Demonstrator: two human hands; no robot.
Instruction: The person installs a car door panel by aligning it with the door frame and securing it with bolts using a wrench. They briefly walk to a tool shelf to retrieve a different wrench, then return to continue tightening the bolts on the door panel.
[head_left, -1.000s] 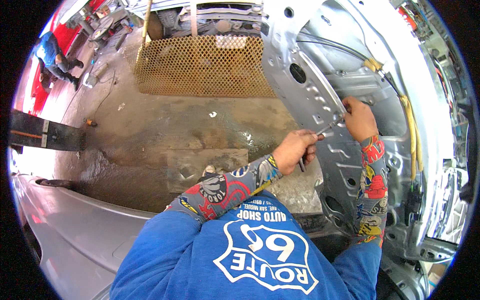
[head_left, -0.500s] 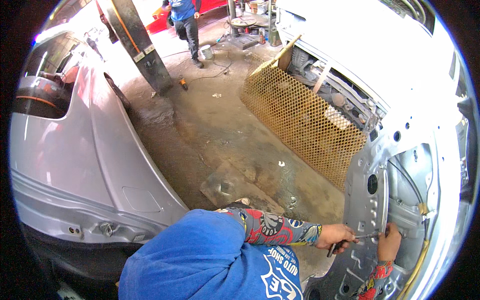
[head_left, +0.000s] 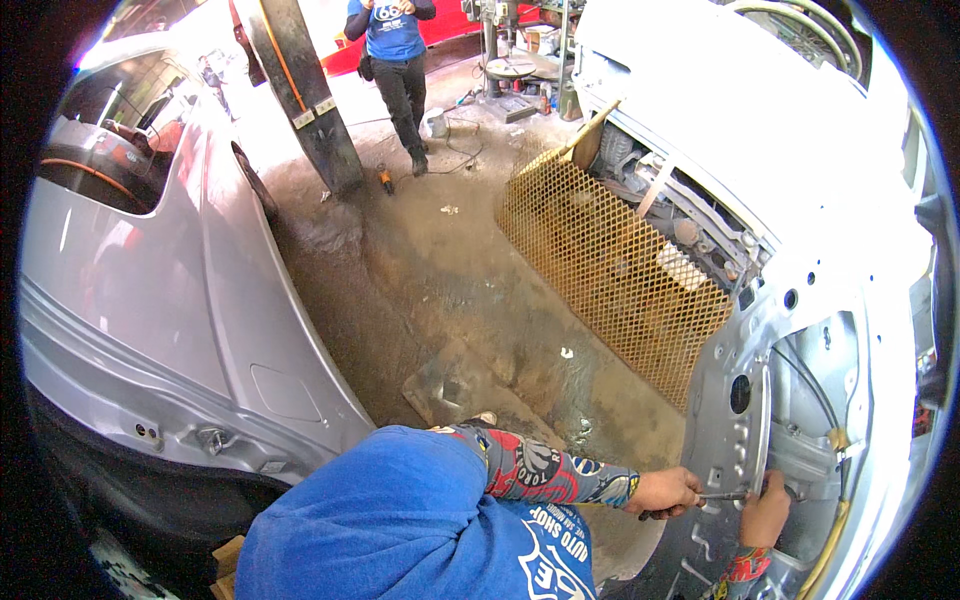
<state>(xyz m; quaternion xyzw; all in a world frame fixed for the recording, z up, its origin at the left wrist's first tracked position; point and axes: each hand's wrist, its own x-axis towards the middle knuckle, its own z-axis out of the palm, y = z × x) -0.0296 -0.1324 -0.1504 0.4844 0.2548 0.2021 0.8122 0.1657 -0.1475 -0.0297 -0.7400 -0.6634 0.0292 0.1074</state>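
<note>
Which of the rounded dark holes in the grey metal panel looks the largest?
The oval hole, up the grey panel from the right hand; the round holes nearer the panel's upper end look clearly smaller.

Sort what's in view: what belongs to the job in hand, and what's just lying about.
Job in hand:
left hand, gripping a slim tool
right hand, at the tool's far end
silver panel with holes

Apparently just lying about:
orange object on the floor
white scraps
yellowish mesh, untouched
</note>
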